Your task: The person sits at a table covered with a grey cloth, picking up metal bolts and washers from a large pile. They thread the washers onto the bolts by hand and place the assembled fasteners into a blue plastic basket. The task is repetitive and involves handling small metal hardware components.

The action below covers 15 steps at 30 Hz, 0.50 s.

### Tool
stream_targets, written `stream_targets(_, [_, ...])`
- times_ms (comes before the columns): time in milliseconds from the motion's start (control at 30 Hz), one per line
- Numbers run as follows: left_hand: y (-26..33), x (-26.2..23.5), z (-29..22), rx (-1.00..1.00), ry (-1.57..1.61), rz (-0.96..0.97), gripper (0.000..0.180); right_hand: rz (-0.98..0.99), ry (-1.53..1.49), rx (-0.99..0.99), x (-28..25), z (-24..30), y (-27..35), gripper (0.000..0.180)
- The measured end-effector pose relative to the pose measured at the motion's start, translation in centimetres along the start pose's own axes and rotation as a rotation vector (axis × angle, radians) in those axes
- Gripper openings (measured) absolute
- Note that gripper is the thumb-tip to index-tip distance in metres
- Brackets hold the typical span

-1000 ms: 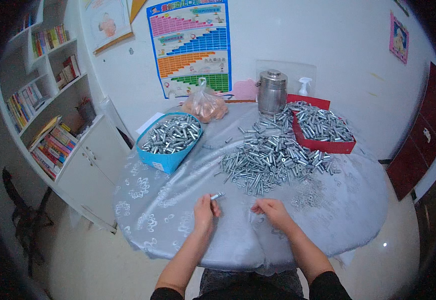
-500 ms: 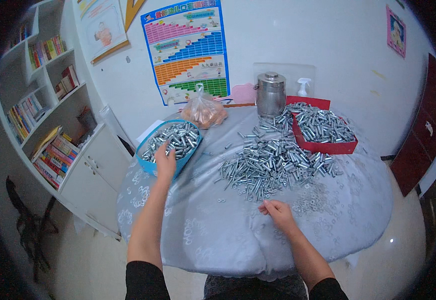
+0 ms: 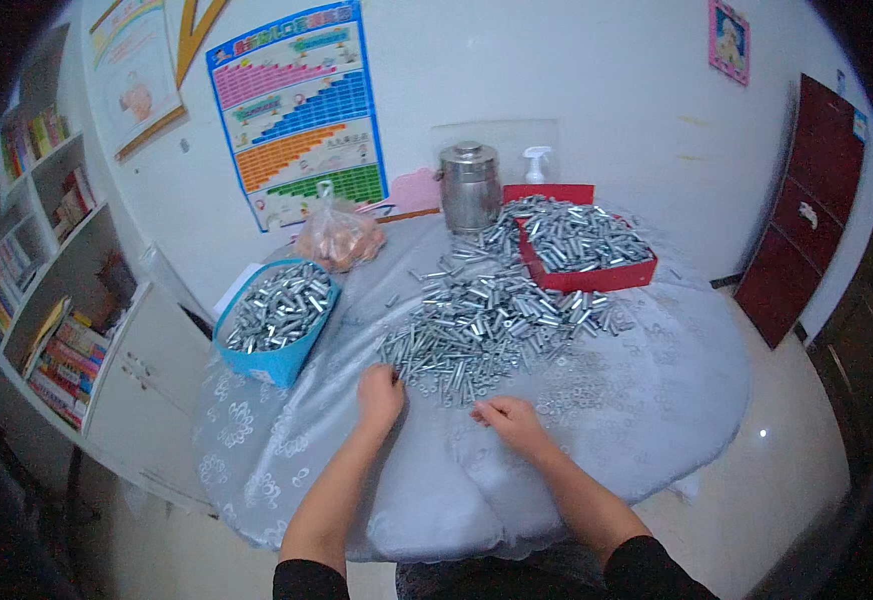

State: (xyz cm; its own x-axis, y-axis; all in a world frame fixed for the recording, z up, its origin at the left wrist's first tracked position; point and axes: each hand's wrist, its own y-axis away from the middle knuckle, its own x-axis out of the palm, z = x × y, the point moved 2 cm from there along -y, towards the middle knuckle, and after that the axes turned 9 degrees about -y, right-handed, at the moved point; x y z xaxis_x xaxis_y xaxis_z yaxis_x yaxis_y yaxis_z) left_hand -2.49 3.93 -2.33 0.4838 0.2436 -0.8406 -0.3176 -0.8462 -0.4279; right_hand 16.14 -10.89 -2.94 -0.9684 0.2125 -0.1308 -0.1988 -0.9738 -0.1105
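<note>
Looks like picking: left hand (image 3: pixel 381 398) at near edge of metal pieces (image 3: pixel 493 322), fingers curled; can't tell if it holds one. They spread ahead-right of that grip. Right hand (image 3: pixel 508 420) half-curled, contents unclear. Next calls for a clean single-piece pinch.

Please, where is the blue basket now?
In the head view, the blue basket stands at left on the table, near the plastic bag, left of the metal pile.

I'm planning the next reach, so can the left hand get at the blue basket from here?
Probably yes: the left hand is near the blue basket, with only tablecloth showing between them, and the right hand is on the far side.
</note>
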Motion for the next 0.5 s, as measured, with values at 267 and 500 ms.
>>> stream_targets(267, [0.0,-1.1,0.2,-0.166,0.092,0.041,0.007,-0.257,0.175,-0.040,-3.7,0.3,-1.7,0.022])
stream_targets(500, [2.3,-2.9,0.7,-0.232,0.610,0.085,0.009,-0.378,0.562,-0.318,-8.3,1.2,-7.5,0.016])
